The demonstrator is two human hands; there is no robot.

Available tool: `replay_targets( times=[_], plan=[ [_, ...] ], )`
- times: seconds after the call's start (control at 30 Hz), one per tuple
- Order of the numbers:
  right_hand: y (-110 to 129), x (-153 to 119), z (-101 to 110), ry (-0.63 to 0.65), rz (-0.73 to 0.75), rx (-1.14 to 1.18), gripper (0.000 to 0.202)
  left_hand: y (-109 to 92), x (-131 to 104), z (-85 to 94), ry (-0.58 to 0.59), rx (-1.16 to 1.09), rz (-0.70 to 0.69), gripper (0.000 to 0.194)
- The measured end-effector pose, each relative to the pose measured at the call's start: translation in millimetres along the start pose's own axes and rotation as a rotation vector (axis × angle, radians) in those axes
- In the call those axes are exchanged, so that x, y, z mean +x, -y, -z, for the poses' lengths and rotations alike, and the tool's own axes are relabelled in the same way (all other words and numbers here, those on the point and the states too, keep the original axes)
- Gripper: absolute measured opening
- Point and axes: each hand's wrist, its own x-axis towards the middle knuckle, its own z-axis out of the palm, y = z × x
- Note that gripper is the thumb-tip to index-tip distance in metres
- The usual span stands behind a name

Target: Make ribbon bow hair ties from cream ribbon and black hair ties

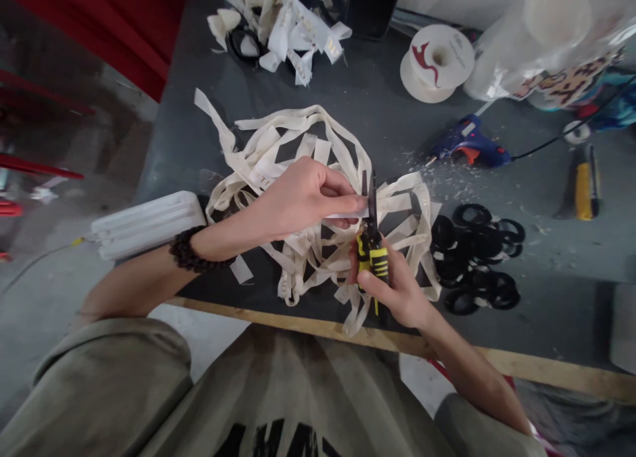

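Observation:
My left hand (pixel 318 195) pinches the end of a white ribbon (pixel 345 214) between thumb and fingers. In my right hand (pixel 395 285) is a pair of scissors (pixel 372 245) with yellow and black handles. Its dark blades point away from me, slightly apart, with the ribbon's end at them. Beneath both hands lies a loose tangle of cream ribbon (pixel 318 116), some of it printed with letters. Part of the tangle is hidden under my left hand and forearm.
Right of the ribbon are several black hair ties (pixel 477 245). Farther out lie a blue glue gun (pixel 470 142), a ribbon spool (pixel 437 63) and a yellow utility knife (pixel 586 189). White ribbon pieces (pixel 288 26) are heaped at the back. A white corded device (pixel 149 224) sits left.

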Motion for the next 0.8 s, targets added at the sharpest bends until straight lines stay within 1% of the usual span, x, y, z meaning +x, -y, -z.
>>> replay_targets(
  times=[0.3, 0.5, 0.8],
  plan=[
    [-0.9, 0.2, -0.2, -0.010, 0.001, -0.017, 0.041, 2.2, 0.5, -0.6, -0.006, -0.041, -0.004, 0.017],
    [-1.5, 0.4, -0.3, 0.008, 0.018, 0.013, 0.039, -0.1, -0.6, 2.5, 0.015, -0.006, -0.016, 0.019],
    [-0.4, 0.0, 0.3, 0.012, 0.006, 0.015, 0.037, 2.4, 0.9, 0.9, 0.035, -0.009, -0.016, 0.020]
  ],
)
